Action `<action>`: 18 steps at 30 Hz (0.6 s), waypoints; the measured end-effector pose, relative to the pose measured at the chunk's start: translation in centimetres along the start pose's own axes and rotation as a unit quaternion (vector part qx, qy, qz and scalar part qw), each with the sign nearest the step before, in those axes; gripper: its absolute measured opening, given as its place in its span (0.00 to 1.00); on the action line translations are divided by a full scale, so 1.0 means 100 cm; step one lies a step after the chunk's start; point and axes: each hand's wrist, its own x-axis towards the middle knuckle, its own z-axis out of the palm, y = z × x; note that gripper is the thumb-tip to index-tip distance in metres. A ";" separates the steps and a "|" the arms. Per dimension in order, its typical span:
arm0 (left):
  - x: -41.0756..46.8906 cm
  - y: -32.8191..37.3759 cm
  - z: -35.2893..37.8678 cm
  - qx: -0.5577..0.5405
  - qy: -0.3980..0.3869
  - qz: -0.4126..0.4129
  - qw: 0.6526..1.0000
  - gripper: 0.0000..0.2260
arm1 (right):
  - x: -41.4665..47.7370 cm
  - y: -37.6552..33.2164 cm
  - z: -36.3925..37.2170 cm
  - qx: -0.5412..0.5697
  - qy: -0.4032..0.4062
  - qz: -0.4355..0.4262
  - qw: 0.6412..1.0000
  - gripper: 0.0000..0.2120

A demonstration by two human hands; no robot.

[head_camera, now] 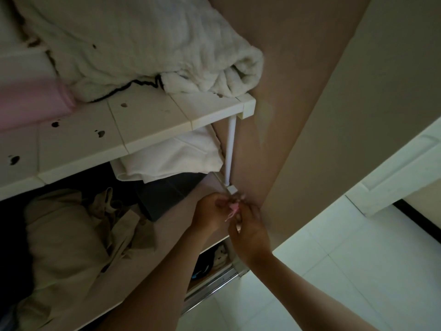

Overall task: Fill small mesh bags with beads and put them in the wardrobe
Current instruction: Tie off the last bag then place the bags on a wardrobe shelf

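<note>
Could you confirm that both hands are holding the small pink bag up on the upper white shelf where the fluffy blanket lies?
Not quite. The head view shows the left hand and right hand holding the small pink bag lower down, at the foot of the white post beneath the upper white shelf, where the fluffy blanket does lie.
</note>
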 end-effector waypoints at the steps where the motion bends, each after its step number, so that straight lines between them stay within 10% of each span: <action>1: 0.001 0.001 -0.001 -0.012 -0.007 -0.007 1.000 0.07 | 0.002 -0.001 0.000 -0.004 -0.010 -0.008 1.000 0.21; 10: -0.023 0.011 -0.026 -0.064 -0.019 -0.021 0.998 0.07 | 0.003 -0.018 -0.013 0.013 -0.030 -0.009 0.999 0.19; 18: -0.100 0.086 -0.043 -0.056 -0.049 0.068 0.995 0.09 | -0.015 -0.088 -0.086 0.247 -0.022 -0.068 0.966 0.12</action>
